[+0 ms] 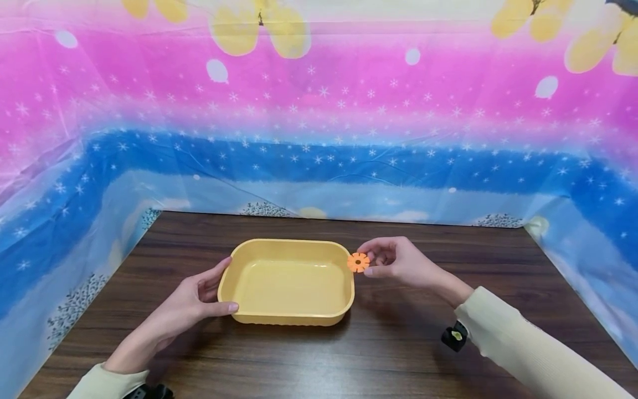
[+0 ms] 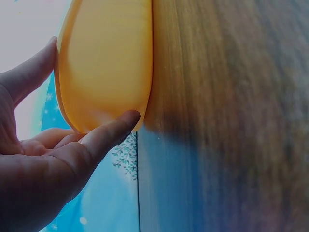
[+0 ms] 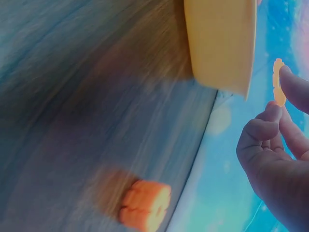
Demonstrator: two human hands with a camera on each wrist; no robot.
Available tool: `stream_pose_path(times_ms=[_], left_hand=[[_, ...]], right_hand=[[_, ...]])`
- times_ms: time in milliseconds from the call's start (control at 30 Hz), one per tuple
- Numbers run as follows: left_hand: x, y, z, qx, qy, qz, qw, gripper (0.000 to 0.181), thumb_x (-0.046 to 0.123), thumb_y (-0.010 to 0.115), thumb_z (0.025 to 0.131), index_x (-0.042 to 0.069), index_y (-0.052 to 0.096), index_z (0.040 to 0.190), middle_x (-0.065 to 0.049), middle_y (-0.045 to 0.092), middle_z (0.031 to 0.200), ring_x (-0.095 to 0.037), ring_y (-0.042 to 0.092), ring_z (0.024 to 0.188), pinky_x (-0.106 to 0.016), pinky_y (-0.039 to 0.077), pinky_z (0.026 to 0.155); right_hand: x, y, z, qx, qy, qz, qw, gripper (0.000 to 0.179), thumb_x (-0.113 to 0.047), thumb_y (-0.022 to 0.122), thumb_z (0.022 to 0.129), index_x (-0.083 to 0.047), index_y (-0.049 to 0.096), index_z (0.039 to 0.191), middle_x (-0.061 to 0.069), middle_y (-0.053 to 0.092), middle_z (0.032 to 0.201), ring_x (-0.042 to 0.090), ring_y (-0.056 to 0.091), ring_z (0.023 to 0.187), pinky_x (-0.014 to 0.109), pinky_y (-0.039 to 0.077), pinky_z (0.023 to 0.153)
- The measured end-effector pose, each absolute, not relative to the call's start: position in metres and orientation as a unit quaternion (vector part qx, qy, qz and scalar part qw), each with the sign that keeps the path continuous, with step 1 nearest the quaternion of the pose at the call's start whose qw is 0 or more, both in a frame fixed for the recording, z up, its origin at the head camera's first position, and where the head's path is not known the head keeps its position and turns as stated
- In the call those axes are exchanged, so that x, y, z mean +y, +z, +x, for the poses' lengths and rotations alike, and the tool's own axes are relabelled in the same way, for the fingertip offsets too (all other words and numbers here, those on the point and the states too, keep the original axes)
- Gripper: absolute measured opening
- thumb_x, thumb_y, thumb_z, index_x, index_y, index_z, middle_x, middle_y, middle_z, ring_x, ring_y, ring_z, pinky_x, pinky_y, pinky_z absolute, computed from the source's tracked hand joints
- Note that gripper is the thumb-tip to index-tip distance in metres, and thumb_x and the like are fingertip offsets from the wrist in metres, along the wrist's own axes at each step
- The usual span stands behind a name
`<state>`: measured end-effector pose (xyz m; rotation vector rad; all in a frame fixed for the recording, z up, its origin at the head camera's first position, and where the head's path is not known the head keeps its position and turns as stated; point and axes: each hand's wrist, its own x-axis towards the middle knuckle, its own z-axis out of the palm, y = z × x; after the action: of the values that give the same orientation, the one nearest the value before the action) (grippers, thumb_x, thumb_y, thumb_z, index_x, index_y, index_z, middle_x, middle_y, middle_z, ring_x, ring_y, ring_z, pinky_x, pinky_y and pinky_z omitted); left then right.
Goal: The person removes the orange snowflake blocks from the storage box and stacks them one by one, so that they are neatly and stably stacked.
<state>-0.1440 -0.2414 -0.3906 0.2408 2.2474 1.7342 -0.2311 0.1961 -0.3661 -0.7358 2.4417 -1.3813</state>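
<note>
A yellow rectangular tray with rounded corners stands on the table, nothing inside it. My left hand holds its left end, the thumb at the front corner and the fingers along the outer wall; the left wrist view shows this hand against the tray's end. With thumb and fingertips my right hand pinches a thin orange flower-shaped slice, notched at its edge and dark at its centre. The slice is at the tray's right rim. In the right wrist view the slice appears edge-on.
A thick orange notched piece lies on the dark wooden table in the right wrist view; the head view does not show it. Behind the table and along its sides hangs a pink and blue patterned cloth.
</note>
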Motion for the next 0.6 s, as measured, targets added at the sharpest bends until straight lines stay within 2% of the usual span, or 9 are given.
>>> stream_pose_path(times_ms=[267, 600], left_hand=[[-0.241, -0.39, -0.144, 0.779, 0.603, 0.09, 0.143, 0.1, 0.012, 0.083, 0.093, 0.005, 0.017, 0.169, -0.025, 0.024, 0.169, -0.043, 0.038, 0.148, -0.029, 0.054, 0.096], [-0.239, -0.388, -0.145, 0.789, 0.591, 0.086, 0.143, 0.101, 0.014, 0.083, 0.093, 0.004, 0.016, 0.169, -0.025, 0.022, 0.17, -0.043, 0.038, 0.148, -0.035, 0.053, 0.1]], right_hand=[[0.216, -0.374, -0.23, 0.846, -0.471, -0.229, 0.099, 0.041, -0.012, 0.084, 0.091, -0.003, 0.071, 0.129, 0.012, 0.068, 0.103, 0.026, 0.06, 0.083, 0.027, 0.047, 0.061], [0.248, -0.381, -0.229, 0.857, -0.469, -0.201, 0.078, 0.042, -0.012, 0.083, 0.093, -0.001, 0.069, 0.132, 0.014, 0.065, 0.102, 0.023, 0.059, 0.079, 0.032, 0.052, 0.064]])
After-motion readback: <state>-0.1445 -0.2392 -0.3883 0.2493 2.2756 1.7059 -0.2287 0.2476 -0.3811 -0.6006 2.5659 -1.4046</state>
